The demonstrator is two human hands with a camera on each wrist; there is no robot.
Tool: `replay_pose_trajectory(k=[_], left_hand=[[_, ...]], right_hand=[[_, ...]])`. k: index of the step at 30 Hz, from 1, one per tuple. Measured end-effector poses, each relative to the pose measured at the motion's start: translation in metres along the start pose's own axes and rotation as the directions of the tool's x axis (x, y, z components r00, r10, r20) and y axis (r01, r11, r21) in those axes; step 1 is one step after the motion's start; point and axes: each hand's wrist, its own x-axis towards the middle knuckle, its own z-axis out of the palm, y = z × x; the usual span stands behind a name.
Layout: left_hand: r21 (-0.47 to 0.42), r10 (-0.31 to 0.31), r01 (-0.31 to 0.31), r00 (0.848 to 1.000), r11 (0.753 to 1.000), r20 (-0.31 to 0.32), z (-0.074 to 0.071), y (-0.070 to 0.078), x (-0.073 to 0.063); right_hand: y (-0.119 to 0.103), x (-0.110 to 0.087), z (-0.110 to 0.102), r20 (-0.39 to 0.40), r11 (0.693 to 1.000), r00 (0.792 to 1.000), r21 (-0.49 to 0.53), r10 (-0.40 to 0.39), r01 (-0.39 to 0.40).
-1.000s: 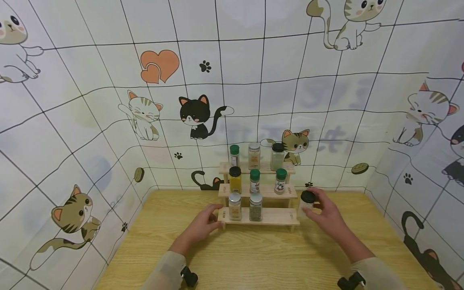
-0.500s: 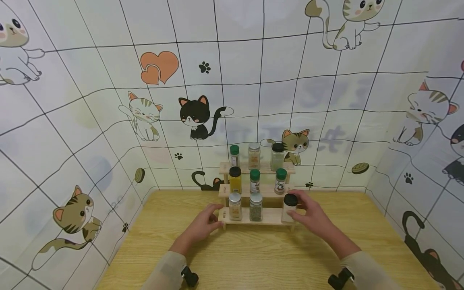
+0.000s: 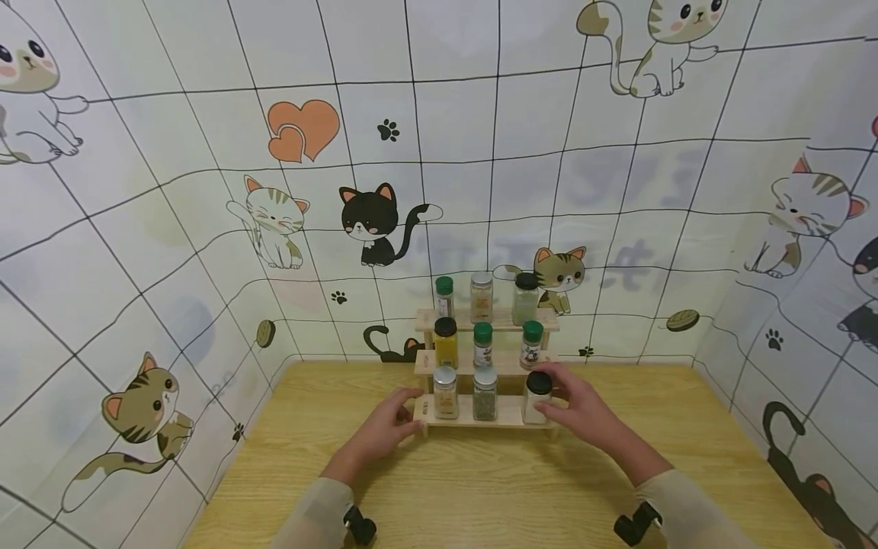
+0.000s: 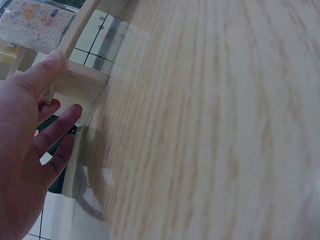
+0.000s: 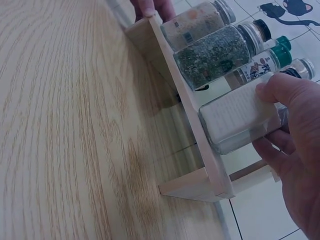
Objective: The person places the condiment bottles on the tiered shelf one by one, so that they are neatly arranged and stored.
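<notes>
A three-tier wooden rack (image 3: pixel 509 412) bears several spice jars. My right hand (image 3: pixel 583 404) grips a glass jar of white contents with a black lid (image 3: pixel 536 406) at the right end of the lowest tier. In the right wrist view, thumb and fingers lie on opposite sides of this jar (image 5: pixel 237 120), whose base meets the shelf board. At the rack's left end, my left hand (image 3: pixel 386 422) pinches the lowest board; its thumb lies over the board's edge in the left wrist view. Beside the held jar stand a jar of green herbs (image 3: pixel 485 400) and a silver-lidded jar (image 3: pixel 446 396).
On the middle tier are a yellow jar with a black lid (image 3: pixel 446 347) and two green-lidded jars. The top tier holds a green-lidded, a silver-lidded and a black-lidded jar (image 3: pixel 525 301). Behind the wooden table (image 3: pixel 480 488) hangs a cat-print wall covering (image 3: pixel 466 191).
My right hand has carried the black-lidded jar leftward from beside the rack onto the lowest tier, then slightly further left. My left hand stays at the rack's left end.
</notes>
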Motion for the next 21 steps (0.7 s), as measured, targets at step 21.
replay_pose_trajectory(k=[21], left_hand=[[0.048, 0.009, -0.009, 1.0, 0.999, 0.004, -0.0028, -0.0023, -0.0028]], right_hand=[[0.003, 0.0001, 0.0052, -0.036, 0.996, 0.999, -0.079, -0.039, 0.036]])
